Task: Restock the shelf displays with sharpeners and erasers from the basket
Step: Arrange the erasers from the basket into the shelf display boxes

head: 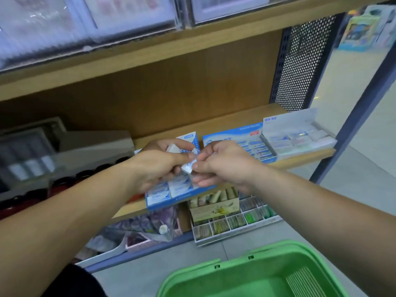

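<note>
Wooden shelf [233, 117] is seen across the frame from 9 to 2 o'clock, with a perforated metal end panel [300, 61] at 1 o'clock. Green basket [225, 277] is cut off by the bottom edge at 5 o'clock.

Three displays are lined up on the shelf board:
- Blue eraser box [182, 195] sits at centre, directly under the hands, with white-and-blue packets stood in its front row.
- Second blue box [248, 144] is at 2 o'clock of the first.
- White tray [300, 138] is further out the same way, at the shelf end.

One level down, a compartment tray [235, 224] of small coloured items is seen at 6 o'clock, too blurred to identify.

Left hand [156, 168] is curled round a white eraser [173, 149]. Right hand [225, 166] is pinching a small wrapped eraser [188, 168] between thumb and forefinger, and the same piece is touched by the left fingertips. Both hands are held over the centre box — contact with it cannot be told.
</note>
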The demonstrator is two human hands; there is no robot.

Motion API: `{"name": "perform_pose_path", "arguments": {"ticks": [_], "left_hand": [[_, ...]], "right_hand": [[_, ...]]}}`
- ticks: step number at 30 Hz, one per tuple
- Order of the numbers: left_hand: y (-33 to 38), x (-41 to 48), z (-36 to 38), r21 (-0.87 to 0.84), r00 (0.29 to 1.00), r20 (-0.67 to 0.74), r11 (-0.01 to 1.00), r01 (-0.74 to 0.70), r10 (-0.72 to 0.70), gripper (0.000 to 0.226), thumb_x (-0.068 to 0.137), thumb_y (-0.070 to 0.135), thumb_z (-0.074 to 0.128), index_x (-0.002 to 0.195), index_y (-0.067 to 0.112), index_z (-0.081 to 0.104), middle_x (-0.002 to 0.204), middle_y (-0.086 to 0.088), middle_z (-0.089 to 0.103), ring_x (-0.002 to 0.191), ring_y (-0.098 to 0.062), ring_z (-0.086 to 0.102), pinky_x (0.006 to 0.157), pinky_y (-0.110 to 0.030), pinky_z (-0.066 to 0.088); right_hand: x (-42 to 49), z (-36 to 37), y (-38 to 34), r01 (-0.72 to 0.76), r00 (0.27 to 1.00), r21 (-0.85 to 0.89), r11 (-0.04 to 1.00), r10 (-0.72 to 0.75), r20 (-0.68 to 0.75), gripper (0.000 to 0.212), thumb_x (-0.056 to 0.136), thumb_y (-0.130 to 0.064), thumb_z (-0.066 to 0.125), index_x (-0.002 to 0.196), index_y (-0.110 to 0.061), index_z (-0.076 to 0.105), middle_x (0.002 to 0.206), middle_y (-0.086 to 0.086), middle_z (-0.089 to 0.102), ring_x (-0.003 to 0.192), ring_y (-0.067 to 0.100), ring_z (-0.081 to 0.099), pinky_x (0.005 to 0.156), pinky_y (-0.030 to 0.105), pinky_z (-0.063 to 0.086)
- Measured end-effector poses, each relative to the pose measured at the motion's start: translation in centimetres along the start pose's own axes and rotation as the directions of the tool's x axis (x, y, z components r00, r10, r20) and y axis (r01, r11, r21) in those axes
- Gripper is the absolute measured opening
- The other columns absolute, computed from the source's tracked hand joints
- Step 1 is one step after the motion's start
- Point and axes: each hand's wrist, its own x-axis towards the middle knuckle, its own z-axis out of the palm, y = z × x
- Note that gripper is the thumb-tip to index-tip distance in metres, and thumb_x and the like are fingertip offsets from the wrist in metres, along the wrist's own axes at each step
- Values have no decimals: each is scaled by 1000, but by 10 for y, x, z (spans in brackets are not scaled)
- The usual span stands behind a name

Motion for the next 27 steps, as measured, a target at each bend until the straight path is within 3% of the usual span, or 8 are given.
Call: {"name": "perform_pose_path", "arguments": {"ticks": [2,4,8,11,17,20,24,27], "left_hand": [[-4,6,-12,151,991,-109,987,-63,80,17,81,22,86,96,23,77,64,3,62,49,-9,49,49,-21,39],[-12,15,-25,300,976,-157,949,-98,151,16,78,23,89,89,19,77,71,9,68,51,-1,55,53,-16,44],[-31,24,-40,605,993,4,790,-93,114,10,83,29,85,86,25,76,108,14,69,99,-4,63,77,-19,48],[-33,31,-42,617,992,49,778,-118,112,8,85,32,82,88,28,75,113,16,66,106,-3,59,73,-11,42],[-19,33,-52,858,986,142,487,-166,87,8,88,33,77,91,31,70,106,16,61,96,-11,59,79,-27,47],[-20,30,-60,880,983,163,438,-184,86,8,86,34,79,89,32,71,106,17,63,98,-10,58,80,-27,47],[-22,27,-62,874,987,153,458,-162,56,9,85,36,80,89,34,71,104,20,61,91,-7,59,74,-27,48],[-19,25,-62,900,984,179,401,-169,14,11,84,38,80,87,32,71,104,15,64,94,-11,60,84,-32,54]], "right_hand": [[12,0,2,88,990,-362,928,-121,-69,20,87,-18,78,94,-17,60,86,9,74,75,26,74,65,33,61],[23,-6,1,147,972,-715,683,-234,-24,25,80,-35,82,97,-26,65,93,-6,71,87,16,69,80,32,57],[35,-10,4,242,970,-896,371,-119,213,68,70,-53,86,130,-32,62,133,-12,59,122,10,56,104,29,47],[44,-11,10,307,951,-923,231,-98,292,70,75,-54,83,137,-30,60,139,-8,53,133,13,40,109,31,40],[52,1,22,384,923,-900,208,-117,366,70,81,-64,71,144,-45,49,135,-12,45,137,12,31,114,40,34],[52,6,26,387,920,-905,180,-138,366,63,85,-60,70,142,-46,49,132,-13,44,136,10,29,114,37,27],[51,9,28,366,926,-910,195,-169,337,60,85,-59,70,139,-47,50,130,-16,44,135,10,31,114,37,27],[47,10,29,346,934,-917,200,-166,316,59,86,-59,69,140,-48,49,128,-18,43,135,10,31,113,37,30]]}}
